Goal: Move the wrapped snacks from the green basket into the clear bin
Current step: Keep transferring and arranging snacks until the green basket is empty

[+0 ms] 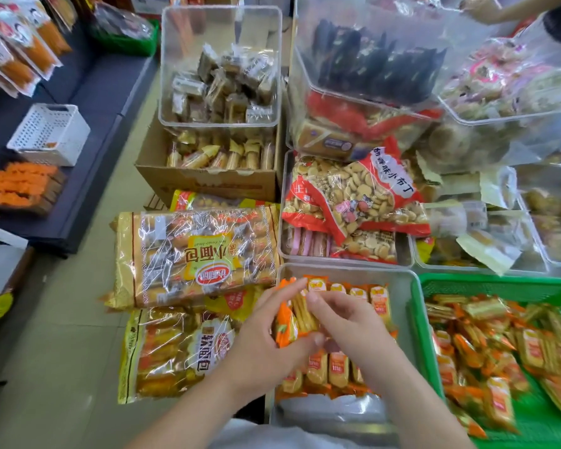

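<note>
Both hands work over the clear bin [402, 296]. The left hand [266, 332] has its grip closed round a small bunch of orange wrapped snacks [293, 315], fingers on top, thumb beneath. The right hand [347, 325] has its grip curled on the same bunch from the right. The bunch sits just above rows of like packets standing in the bin. The green basket [499, 285] is just beside the bin's right wall, more packets heaped loose inside. Large bread bags [191, 254] lie left of the bin.

The bin [401, 306] lies between bread bags [191, 254], left, and basket [499, 281], right; snacks [337, 367] in both
</note>
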